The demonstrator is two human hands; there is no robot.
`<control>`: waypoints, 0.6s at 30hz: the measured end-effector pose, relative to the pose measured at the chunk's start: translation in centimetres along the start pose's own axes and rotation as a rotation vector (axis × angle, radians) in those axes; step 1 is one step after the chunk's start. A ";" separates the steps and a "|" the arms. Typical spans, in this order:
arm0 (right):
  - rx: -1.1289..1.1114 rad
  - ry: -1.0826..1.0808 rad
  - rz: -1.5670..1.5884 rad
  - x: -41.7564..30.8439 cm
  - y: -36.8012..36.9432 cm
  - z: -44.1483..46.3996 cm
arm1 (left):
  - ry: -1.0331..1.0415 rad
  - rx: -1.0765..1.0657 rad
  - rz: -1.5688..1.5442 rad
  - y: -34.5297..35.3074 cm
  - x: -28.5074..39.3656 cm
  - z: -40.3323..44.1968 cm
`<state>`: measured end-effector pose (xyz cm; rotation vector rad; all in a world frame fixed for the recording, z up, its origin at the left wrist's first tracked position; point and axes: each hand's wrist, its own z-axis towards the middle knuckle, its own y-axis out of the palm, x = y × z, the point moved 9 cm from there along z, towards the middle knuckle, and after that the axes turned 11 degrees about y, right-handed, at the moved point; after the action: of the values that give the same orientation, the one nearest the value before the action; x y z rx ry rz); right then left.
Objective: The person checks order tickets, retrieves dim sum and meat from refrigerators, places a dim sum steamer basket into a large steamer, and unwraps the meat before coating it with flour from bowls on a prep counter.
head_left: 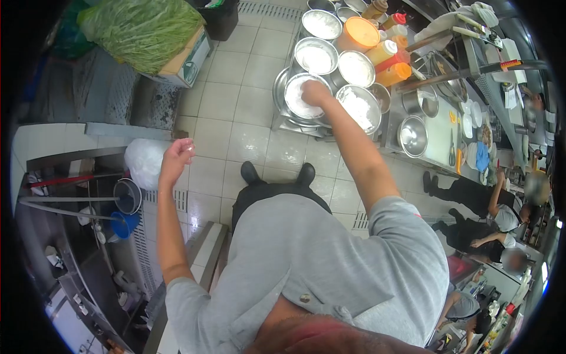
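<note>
My right hand [316, 93] reaches down into a round metal bowl [293, 105] of white powdery stuff. Its fingers point away from me and are hidden behind the back of the hand, so what they grip, if anything, does not show. Close around stand more metal bowls with white contents: one beyond [316, 56], one to the right [356, 69] and one nearer [358, 109]. Off to the left, my left hand [178, 154] is raised in the air with fingers half bent and apart. Nothing shows in it, and whitish smears mark the fingertips.
Squeeze bottles [394, 74] and an orange-lidded tub [358, 33] crowd the cart's right side. A metal counter [436, 138] adjoins it. Leafy greens [138, 35] fill a box at upper left. A white bag [144, 162] sits below my left hand. Co-workers [466, 200] stand at far right.
</note>
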<state>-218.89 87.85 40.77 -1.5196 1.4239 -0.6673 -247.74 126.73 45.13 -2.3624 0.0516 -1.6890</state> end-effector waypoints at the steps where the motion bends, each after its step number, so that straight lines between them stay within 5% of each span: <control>1: 0.048 0.043 0.064 0.1 -1.5 -0.6 | 0.009 -0.028 0.052 -0.1 0.7 -0.2; 13: 0.080 0.036 0.006 -0.8 1.7 -2.0 | 0.144 -0.105 0.134 6.8 9.0 4.1; 18: 0.221 0.029 0.207 -0.5 -4.3 -5.1 | 0.268 -0.163 0.110 12.5 15.1 7.8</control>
<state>-221.38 86.62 46.79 -1.1779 1.4542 -0.6966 -234.02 113.42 54.12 -2.1768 0.3714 -2.0011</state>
